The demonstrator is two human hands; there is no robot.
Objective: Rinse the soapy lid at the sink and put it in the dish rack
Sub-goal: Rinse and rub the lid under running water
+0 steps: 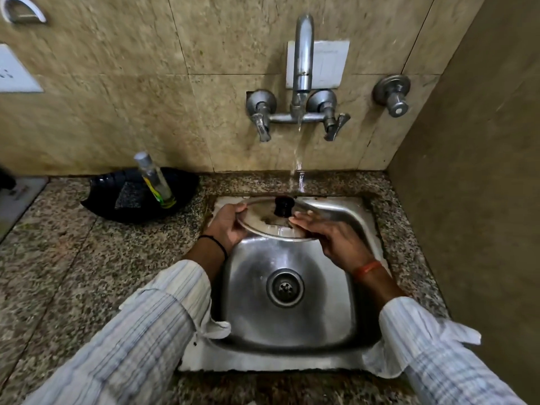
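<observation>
Left hand (226, 226) has its grip curled around the near-left rim of the lid (270, 222), thumb over the top edge and fingers under it. Right hand (333, 238) lies with straight fingers flat across the lid's right side, pressing or rubbing rather than clasping. Held this way, the lid hangs over the back of the sink (292, 331), roughly level and tipped a little toward the person, with the stream from the tap (304, 54) landing just behind its black knob (283, 206).

Judging from this, the main risk is a slip: only one hand truly holds a wet, soapy metal edge, and a loosened thumb could drop the lid into the basin. Water striking the domed top may also splash onto the counter (87, 258) and the loose cuffs of the striped sleeves (163, 325), which hang near the basin. No dish rack is in view, so the carry there cannot be judged.

The lid is a thin, shiny steel disc with a rolled rim and a stubby plastic knob. The sink is brushed steel, rounded at its corners, with a ringed drain (285, 287). The counter is speckled granite; on it sits a glossy black dish (140, 197) holding a clear bottle (155, 179).
</observation>
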